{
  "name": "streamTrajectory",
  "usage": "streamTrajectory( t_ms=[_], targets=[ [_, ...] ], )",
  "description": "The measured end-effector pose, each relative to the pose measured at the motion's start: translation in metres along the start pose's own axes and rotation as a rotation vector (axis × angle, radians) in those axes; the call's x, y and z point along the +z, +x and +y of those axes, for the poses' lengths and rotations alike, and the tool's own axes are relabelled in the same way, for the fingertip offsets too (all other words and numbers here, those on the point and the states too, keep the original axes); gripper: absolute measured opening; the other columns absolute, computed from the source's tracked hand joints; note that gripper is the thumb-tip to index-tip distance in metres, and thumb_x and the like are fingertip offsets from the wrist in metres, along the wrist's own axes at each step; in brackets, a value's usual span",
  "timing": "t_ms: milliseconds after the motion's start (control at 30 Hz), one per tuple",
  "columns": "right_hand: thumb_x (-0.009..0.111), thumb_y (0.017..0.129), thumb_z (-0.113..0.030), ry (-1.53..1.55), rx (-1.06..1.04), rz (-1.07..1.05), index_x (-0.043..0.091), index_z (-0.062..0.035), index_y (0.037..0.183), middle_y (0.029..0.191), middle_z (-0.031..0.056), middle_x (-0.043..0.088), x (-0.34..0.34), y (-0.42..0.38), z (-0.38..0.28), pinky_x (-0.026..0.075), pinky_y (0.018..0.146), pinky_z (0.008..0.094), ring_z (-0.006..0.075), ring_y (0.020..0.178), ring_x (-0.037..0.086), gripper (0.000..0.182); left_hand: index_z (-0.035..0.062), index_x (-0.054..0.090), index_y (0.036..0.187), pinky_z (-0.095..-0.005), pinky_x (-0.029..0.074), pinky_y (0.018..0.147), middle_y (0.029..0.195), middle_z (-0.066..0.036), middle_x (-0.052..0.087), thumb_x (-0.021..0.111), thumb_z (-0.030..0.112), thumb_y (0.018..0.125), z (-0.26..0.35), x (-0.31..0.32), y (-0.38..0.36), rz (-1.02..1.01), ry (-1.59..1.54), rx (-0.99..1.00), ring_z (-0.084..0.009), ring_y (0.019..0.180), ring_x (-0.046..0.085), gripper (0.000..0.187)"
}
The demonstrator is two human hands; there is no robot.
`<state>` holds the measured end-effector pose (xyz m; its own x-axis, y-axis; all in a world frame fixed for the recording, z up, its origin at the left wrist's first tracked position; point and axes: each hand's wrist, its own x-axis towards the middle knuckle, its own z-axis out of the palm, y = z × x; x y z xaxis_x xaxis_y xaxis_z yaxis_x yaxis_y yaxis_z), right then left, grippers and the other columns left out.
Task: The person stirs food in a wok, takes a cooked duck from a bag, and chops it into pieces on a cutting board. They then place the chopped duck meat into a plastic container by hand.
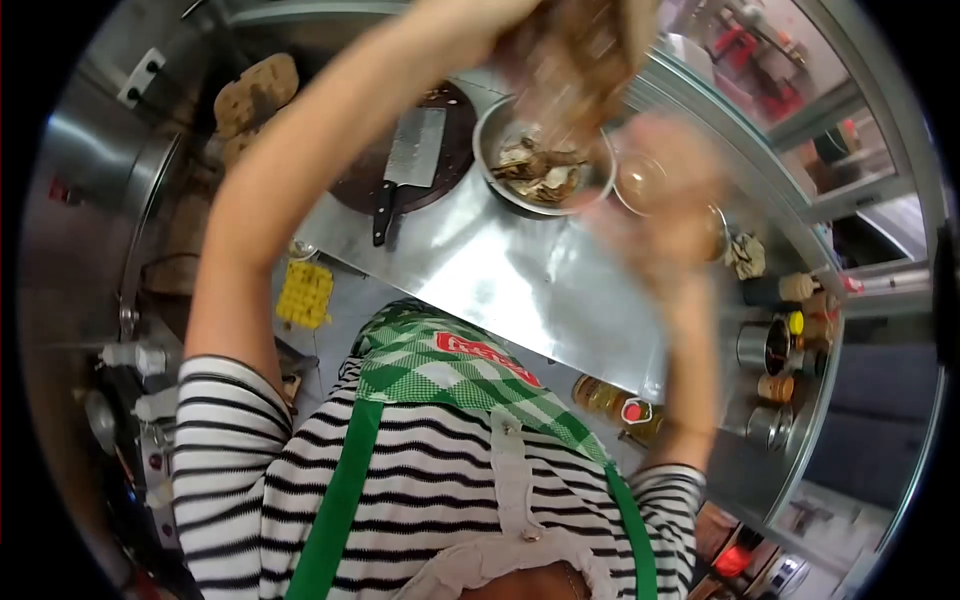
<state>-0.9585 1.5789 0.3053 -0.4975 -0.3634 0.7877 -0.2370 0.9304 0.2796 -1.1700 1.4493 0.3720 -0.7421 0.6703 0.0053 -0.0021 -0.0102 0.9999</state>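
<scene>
A brown, streaked mass (585,60), smeared by motion, hangs over a metal bowl (486,172) at the top of the head view; its kind cannot be made out. My left hand (500,25) is at the upper edge, closed against the mass, its fingers largely hidden. Brown and whitish food pieces (545,172) lie inside the bowl. Just right of the bowl is my right hand (660,190), badly blurred, in front of a clear round container (640,183). Left of the bowl, a cleaver (414,150) with a black handle rests on a round dark chopping board (455,150).
Beneath these is a shiny steel worktop (480,265). Along its right side stand jars and a metal pot (762,345), near a crumpled cloth (745,256). A yellow sponge-like block (304,295) is at left, below the worktop edge. Oil bottles (615,402) stand lower right.
</scene>
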Motion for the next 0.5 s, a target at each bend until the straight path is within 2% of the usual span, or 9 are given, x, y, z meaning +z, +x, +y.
streamTrajectory(
  t_ms=[33, 67, 100, 167, 200, 267, 333, 433, 500],
  targets=[
    [0.078, 0.066, -0.032, 0.060, 0.053, -0.041, 0.057, -0.0209, 0.119, 0.133, 0.0111, 0.046, 0.043, -0.025, -0.031, 0.023, 0.105, 0.0558, 0.0349, 0.129, 0.034, 0.058, -0.0008, 0.051, 0.120, -0.0353, 0.051, 0.086, 0.108, -0.014, 0.061, 0.063, 0.016, 0.085, -0.026, -0.008, -0.021, 0.007, -0.033, 0.054, -0.0225, 0.097, 0.061, 0.040],
    [0.078, 0.062, -0.034, 0.089, 0.075, -0.071, 0.057, -0.0296, 0.121, 0.140, 0.0102, 0.039, 0.082, -0.045, -0.058, 0.013, 0.108, 0.0578, 0.0357, 0.135, 0.024, 0.062, -0.0004, 0.046, 0.122, -0.0345, 0.053, 0.079, 0.103, -0.011, 0.060, 0.058, 0.006, 0.085, -0.053, -0.020, -0.039, 0.078, -0.152, 0.084, -0.0171, 0.093, 0.060, 0.039],
    [0.070, 0.072, -0.024, 0.180, 0.194, -0.006, 0.051, -0.0287, 0.127, 0.141, 0.0062, 0.039, 0.116, -0.056, -0.087, 0.011, 0.110, 0.0572, 0.0342, 0.134, 0.028, 0.058, -0.0001, 0.045, 0.124, -0.0341, 0.052, 0.083, 0.104, -0.010, 0.059, 0.059, 0.005, 0.084, -0.080, -0.038, -0.051, 0.166, -0.179, -0.019, -0.0182, 0.093, 0.060, 0.043],
    [0.074, 0.064, -0.022, 0.246, 0.294, -0.052, 0.051, -0.0262, 0.129, 0.143, 0.0102, 0.036, 0.175, -0.067, -0.130, 0.011, 0.109, 0.0572, 0.0352, 0.135, 0.023, 0.069, -0.0027, 0.046, 0.124, -0.0335, 0.051, 0.084, 0.106, -0.012, 0.059, 0.060, 0.004, 0.082, -0.151, -0.093, -0.058, 0.308, -0.204, -0.208, -0.0212, 0.095, 0.060, 0.045],
    [0.070, 0.068, -0.018, 0.298, 0.282, -0.165, 0.051, -0.0200, 0.129, 0.140, 0.0125, 0.039, 0.187, -0.059, -0.140, 0.027, 0.103, 0.0538, 0.0372, 0.126, 0.037, 0.063, -0.0076, 0.048, 0.119, -0.0345, 0.052, 0.081, 0.107, -0.015, 0.059, 0.060, 0.003, 0.080, -0.176, -0.120, -0.062, 0.383, -0.146, -0.349, -0.0233, 0.093, 0.062, 0.043],
    [0.066, 0.070, -0.015, 0.391, 0.286, -0.215, 0.052, -0.0166, 0.127, 0.136, 0.0139, 0.042, 0.236, -0.053, -0.172, 0.042, 0.090, 0.0457, 0.0368, 0.111, 0.049, 0.059, -0.0141, 0.048, 0.114, -0.0369, 0.055, 0.074, 0.106, -0.019, 0.060, 0.060, 0.001, 0.078, -0.223, -0.170, -0.072, 0.447, -0.063, -0.437, -0.0289, 0.089, 0.064, 0.041],
    [0.065, 0.072, -0.015, 0.492, 0.271, -0.251, 0.053, -0.0172, 0.124, 0.133, 0.0152, 0.045, 0.269, -0.043, -0.198, 0.047, 0.080, 0.0394, 0.0359, 0.100, 0.054, 0.053, -0.0087, 0.048, 0.117, -0.0391, 0.055, 0.074, 0.105, -0.021, 0.060, 0.057, 0.004, 0.079, -0.242, -0.207, -0.079, 0.438, -0.090, -0.537, -0.0287, 0.088, 0.065, 0.041],
    [0.068, 0.071, -0.018, 0.691, 0.332, -0.176, 0.061, -0.0134, 0.111, 0.115, 0.0117, 0.056, 0.310, -0.022, -0.214, 0.050, 0.072, 0.0355, 0.0290, 0.091, 0.059, 0.040, -0.0011, 0.049, 0.120, -0.0404, 0.057, 0.070, 0.101, -0.020, 0.062, 0.052, 0.007, 0.082, -0.204, -0.229, -0.079, 0.326, 0.071, -0.686, -0.0261, 0.088, 0.065, 0.039],
    [0.070, 0.072, -0.017, 0.910, 0.477, -0.160, 0.065, -0.0092, 0.101, 0.103, 0.0114, 0.060, 0.333, -0.007, -0.215, 0.050, 0.070, 0.0338, 0.0284, 0.085, 0.061, 0.029, 0.0082, 0.043, 0.129, -0.0399, 0.057, 0.067, 0.111, -0.019, 0.057, 0.045, 0.036, 0.088, -0.222, -0.269, -0.052, 0.005, 0.158, -0.811, -0.0243, 0.092, 0.063, 0.050]
  ],
)
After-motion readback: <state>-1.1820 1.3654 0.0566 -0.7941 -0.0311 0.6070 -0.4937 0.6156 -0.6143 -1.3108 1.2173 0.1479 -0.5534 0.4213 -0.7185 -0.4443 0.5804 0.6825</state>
